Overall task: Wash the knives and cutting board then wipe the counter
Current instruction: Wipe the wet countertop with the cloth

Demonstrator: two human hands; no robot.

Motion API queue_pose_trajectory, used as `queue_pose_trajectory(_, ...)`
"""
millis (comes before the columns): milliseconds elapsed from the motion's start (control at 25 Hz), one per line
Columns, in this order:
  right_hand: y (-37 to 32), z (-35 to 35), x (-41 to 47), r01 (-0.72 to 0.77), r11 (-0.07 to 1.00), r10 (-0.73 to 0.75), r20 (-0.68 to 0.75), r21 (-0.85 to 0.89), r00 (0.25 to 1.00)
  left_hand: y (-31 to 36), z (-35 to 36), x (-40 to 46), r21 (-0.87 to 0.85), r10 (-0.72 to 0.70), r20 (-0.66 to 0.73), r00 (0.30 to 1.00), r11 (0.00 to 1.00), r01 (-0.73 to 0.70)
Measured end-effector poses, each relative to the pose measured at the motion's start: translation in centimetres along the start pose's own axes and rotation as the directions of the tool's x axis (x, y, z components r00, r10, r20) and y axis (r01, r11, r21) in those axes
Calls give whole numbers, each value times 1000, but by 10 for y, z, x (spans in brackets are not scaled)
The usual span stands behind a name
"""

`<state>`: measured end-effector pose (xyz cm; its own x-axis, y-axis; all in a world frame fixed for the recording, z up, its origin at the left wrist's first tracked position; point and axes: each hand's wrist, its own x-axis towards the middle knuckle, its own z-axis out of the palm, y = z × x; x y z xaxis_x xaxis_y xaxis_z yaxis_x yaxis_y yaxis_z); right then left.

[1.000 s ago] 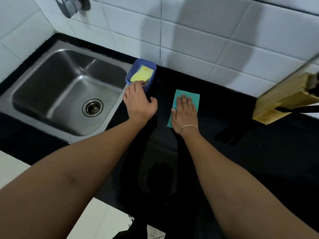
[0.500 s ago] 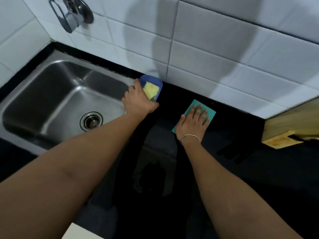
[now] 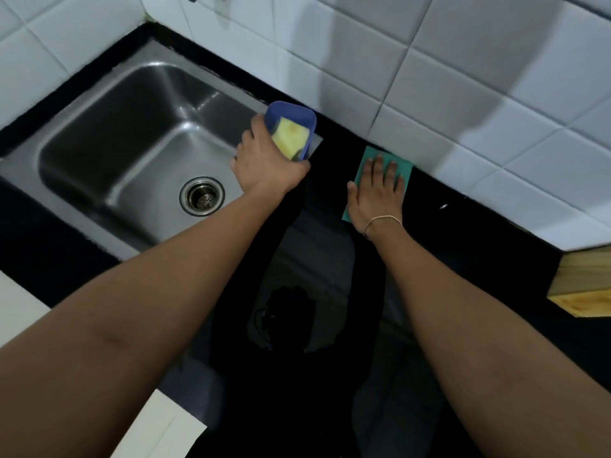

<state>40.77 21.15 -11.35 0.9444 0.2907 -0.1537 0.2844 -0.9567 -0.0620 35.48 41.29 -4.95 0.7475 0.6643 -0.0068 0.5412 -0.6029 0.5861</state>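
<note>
— What is the left hand [image 3: 267, 163] doing at the sink's corner?

— It is gripping a blue plastic tub [image 3: 291, 116], fingers curled over the near rim and thumb at the tub's lower end. The tub is tilting, with a yellow sponge [image 3: 290, 136] lying inside it. It is sitting over the right rear corner of the stainless steel sink [image 3: 132, 140], close to the white tiled wall [image 3: 429, 94].

— And the right hand [image 3: 375, 193]?

— It is lying flat, fingers straight and slightly spread, pressing a teal cleaning cloth [image 3: 370, 157] onto the black counter [image 3: 479, 259]. The cloth's far corner is reaching almost to the foot of the wall. A thin bracelet [image 3: 383, 220] is circling the wrist.

— Where are the knives and the cutting board?

— Neither is showing plainly. A pale wooden block [image 3: 585, 285] is jutting in at the right edge, above the counter; whether it is the board, I cannot tell.

— Anything in the sink basin?

— Only the round drain [image 3: 202, 195] is showing, near the left forearm.
</note>
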Motion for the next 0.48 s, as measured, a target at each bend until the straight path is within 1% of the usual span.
queue_pose_trajectory(160, -17, -1, 21, 159, 987, -158, 27, -33, 987, -22, -20, 3, -18, -20, -52, 998, 1000, 19)
queue_pose_trajectory(280, -27, -1, 33, 231, 972, -229, 33, -49, 973, -37, -29, 1, -8, -46, -45, 998, 999, 46)
queue_pose_trajectory(480, -38, -5, 46, 346, 936, -343, 50, -68, 938, -48, -36, -4, -10, -51, -39, 998, 999, 50)
